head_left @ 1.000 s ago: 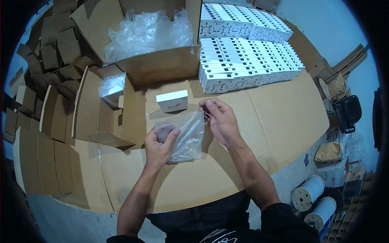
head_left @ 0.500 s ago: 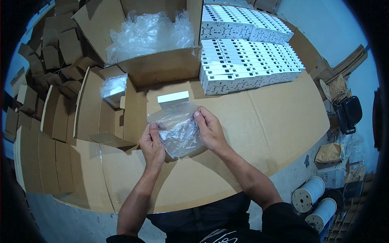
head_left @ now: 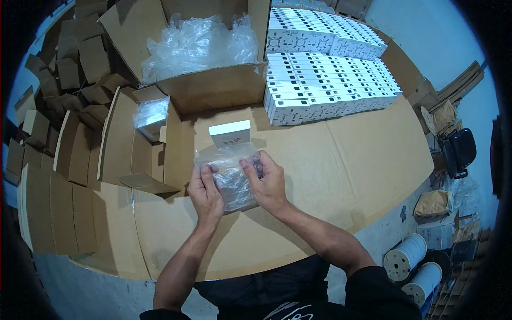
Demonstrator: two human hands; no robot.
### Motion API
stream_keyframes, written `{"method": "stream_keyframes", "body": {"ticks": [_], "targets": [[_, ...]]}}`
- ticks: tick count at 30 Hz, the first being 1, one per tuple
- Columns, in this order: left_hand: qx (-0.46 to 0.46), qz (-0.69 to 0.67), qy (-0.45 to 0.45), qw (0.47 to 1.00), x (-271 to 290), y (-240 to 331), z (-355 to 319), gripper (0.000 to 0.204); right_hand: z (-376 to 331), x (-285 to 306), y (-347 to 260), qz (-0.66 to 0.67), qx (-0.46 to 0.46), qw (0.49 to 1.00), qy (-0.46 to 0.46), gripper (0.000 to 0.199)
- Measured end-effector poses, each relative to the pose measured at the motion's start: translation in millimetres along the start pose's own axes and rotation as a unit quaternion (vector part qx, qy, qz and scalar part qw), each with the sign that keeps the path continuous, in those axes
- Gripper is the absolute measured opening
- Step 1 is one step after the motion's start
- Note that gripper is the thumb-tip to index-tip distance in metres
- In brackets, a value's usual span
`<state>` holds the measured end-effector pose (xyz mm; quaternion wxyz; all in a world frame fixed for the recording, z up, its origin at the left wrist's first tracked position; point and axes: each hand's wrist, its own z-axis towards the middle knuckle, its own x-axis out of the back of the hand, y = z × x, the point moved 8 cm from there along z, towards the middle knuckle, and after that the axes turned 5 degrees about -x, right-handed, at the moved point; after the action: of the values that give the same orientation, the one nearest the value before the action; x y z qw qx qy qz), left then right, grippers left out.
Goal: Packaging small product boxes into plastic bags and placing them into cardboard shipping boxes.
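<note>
Both hands press a clear plastic bag point(head_left: 232, 178) flat against the cardboard-covered table point(head_left: 341, 160). My left hand point(head_left: 205, 193) grips the bag's left edge and my right hand point(head_left: 268, 181) grips its right edge. Something dark shows through the plastic between my thumbs. Just beyond the bag stands a small white box point(head_left: 230, 133), apart from my fingers.
A large open carton point(head_left: 213, 90) full of crumpled clear plastic sits at the back. Rows of small white boxes point(head_left: 325, 85) are stacked at the back right. Flat cardboard blanks point(head_left: 58, 176) pile up on the left. Two white spools point(head_left: 413, 264) stand on the floor at the right.
The bag was held up open between my hands. Both hands have since come together and lowered it onto the table in front of the white box.
</note>
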<state>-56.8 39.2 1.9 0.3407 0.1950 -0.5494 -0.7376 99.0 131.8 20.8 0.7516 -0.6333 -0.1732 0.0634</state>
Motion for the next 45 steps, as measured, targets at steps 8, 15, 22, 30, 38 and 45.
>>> {"method": "stream_keyframes", "body": {"ticks": [8,15,22,30,38,45], "targets": [[0.022,-0.044,-0.021,0.999,-2.3,11.7,3.6,0.031,7.9,4.0,14.5,0.123,-0.053,0.991,-0.026,0.025],[-0.022,-0.006,-0.018,1.000,-2.4,18.7,3.8,0.031,5.1,7.4,12.6,0.216,-0.089,0.972,0.030,0.029],[0.040,-0.144,0.093,0.984,16.7,-13.3,10.9,0.035,1.7,6.8,-2.5,0.015,-0.008,1.000,0.011,0.029],[0.188,-0.166,-0.220,0.943,-28.8,-10.9,-2.7,0.045,15.0,16.0,13.5,0.076,-0.042,0.996,0.003,0.028],[0.145,-0.091,-0.258,0.951,-28.0,-6.3,1.8,0.038,39.4,76.5,-31.8,0.031,0.152,0.982,0.105,0.016],[0.146,-0.061,-0.289,0.944,-34.5,-8.6,-0.8,0.042,19.6,33.1,-88.2,-0.254,0.321,0.912,-0.034,0.035]]}}
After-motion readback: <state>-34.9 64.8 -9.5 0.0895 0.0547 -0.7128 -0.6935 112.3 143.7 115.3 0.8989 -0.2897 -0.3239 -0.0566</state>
